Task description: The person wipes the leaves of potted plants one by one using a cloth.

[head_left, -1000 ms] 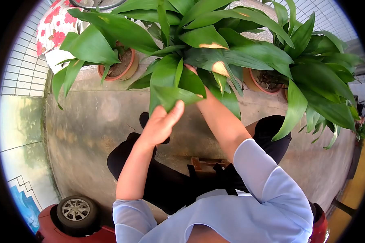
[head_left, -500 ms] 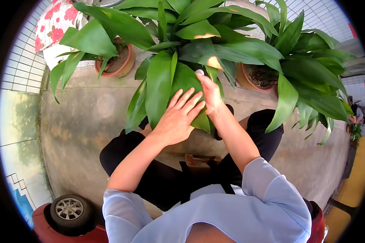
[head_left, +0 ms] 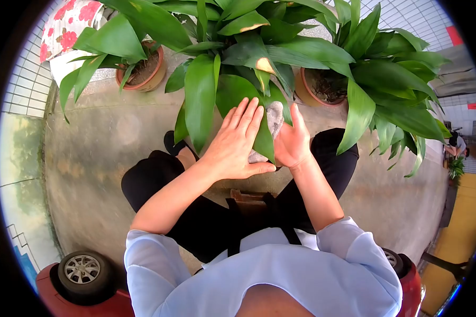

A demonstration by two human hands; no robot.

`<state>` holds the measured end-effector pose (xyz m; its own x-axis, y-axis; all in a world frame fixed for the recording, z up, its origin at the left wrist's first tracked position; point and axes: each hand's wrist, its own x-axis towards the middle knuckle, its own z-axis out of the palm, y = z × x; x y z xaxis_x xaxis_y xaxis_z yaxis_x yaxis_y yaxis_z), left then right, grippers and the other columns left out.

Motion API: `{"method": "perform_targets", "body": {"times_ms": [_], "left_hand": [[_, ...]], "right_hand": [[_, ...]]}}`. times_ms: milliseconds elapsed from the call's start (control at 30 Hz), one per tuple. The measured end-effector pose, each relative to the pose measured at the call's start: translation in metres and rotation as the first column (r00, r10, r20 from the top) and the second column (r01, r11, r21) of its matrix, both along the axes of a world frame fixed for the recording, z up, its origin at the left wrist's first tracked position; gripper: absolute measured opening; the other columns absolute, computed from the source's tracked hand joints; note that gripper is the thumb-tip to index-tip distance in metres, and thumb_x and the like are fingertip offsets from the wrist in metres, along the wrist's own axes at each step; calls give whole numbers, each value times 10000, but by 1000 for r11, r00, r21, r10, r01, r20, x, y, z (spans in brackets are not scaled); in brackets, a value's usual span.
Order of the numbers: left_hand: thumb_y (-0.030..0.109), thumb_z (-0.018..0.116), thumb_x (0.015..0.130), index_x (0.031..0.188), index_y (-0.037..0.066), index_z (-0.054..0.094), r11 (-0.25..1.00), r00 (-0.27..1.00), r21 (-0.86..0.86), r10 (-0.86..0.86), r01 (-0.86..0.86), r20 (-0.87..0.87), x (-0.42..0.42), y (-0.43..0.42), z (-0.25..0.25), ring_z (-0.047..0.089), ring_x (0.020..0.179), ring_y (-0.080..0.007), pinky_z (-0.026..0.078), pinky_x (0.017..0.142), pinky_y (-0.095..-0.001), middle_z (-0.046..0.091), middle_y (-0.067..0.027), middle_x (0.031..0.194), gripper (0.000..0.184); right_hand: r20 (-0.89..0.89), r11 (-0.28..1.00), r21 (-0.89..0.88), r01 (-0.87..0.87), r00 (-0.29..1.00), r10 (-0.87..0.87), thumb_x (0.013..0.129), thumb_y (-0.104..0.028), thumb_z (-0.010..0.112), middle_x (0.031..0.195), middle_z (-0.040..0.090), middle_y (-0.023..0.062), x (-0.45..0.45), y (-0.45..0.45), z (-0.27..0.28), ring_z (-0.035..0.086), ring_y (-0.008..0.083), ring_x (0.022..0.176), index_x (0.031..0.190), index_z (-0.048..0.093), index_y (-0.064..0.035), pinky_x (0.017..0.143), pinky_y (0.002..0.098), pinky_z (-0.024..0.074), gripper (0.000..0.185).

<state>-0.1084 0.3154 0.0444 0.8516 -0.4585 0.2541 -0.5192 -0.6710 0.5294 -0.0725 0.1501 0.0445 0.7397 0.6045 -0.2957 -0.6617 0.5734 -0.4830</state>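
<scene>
My left hand (head_left: 235, 140) lies flat on top of a broad green leaf (head_left: 232, 87), fingers stretched out and thumb pointing right. My right hand (head_left: 292, 141) is at the leaf's right edge, palm turned toward it and thumb raised. A crumpled grey cloth (head_left: 274, 119) sits against the right palm and runs under the leaf; a bit of it also shows below, near my left thumb. The right fingers are hidden behind the leaf and cloth. Longer leaves (head_left: 200, 100) of the same potted plant hang just left of my hands.
A terracotta pot (head_left: 154, 79) stands at the left and another pot (head_left: 305, 90) at the right, both with large leaves. Floral fabric (head_left: 66, 39) is at the upper left. Red toy-like car parts with a wheel (head_left: 83, 269) flank my seat on the concrete floor (head_left: 90, 174).
My right hand has moved down along the leaf and turned its palm up more, so the grey cloth now shows. My left hand stays on the leaf. The view has shifted slightly.
</scene>
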Motion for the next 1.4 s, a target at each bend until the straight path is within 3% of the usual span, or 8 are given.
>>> {"method": "perform_targets", "body": {"times_ms": [300,533,667,800,933,1100,1200,1400], "left_hand": [[579,578,769,1377,-4,306,978,998,205,-45,51,-35,-10,-17,-25,176,1343,-424,90,1075,-599,215,-274,1428,885],[464,598,807,1368,35,347,970,999,239,30,-36,28,3,-1,-27,332,1267,-408,220,1066,-527,312,-272,1371,749],[343,664,781,1223,3,503,992,996,-81,-92,93,10,-5,3,-21,593,827,-303,489,736,-381,569,-164,1043,580],[181,696,764,1063,-9,574,937,967,-325,192,-131,164,0,12,-15,603,699,-258,501,604,-323,583,-142,952,375],[184,683,801,1021,-9,563,632,826,-535,474,-560,-306,20,25,-29,575,714,-186,484,605,-292,572,-119,942,316],[365,602,879,1068,18,566,309,435,-418,-16,-854,-900,22,20,-53,571,862,-111,430,761,-275,622,-48,958,397],[364,612,868,1073,22,579,194,408,-504,-384,-842,-828,25,13,-47,587,870,-127,437,756,-269,638,-43,951,401],[207,631,849,1155,14,544,209,448,-531,-341,-821,-827,30,1,-67,602,926,-156,469,812,-296,631,-78,1036,372]], "right_hand": [[-206,963,267,-26,975,83,843,-650,411,1289,492,153,73,33,-73,486,289,1148,1300,430,-8,1014,380,357,788],[34,967,-237,-96,994,107,838,-246,624,1129,575,94,99,68,-64,575,215,991,1231,488,-32,829,341,493,468],[32,966,-250,-64,997,75,825,-76,621,1096,593,95,74,46,-63,587,211,972,1204,505,-17,832,345,498,401],[-16,956,-289,43,999,-50,830,-54,615,1094,602,106,32,28,-57,588,213,967,1161,535,-11,856,331,484,343],[-83,961,-274,45,994,-70,825,-6,592,1098,600,116,-1,21,-53,599,227,998,1195,501,25,852,351,506,382],[26,929,-356,100,995,-96,837,16,572,1119,598,121,-28,12,-27,604,228,1000,1199,507,5,853,355,505,368],[50,911,-397,114,993,-103,852,17,556,1131,594,107,-39,5,-24,594,215,1017,1214,495,0,859,355,499,368],[36,899,-414,144,989,-141,855,11,564,1134,591,86,-65,-1,-19,586,196,1014,1218,496,-24,874,352,482,371]]}}
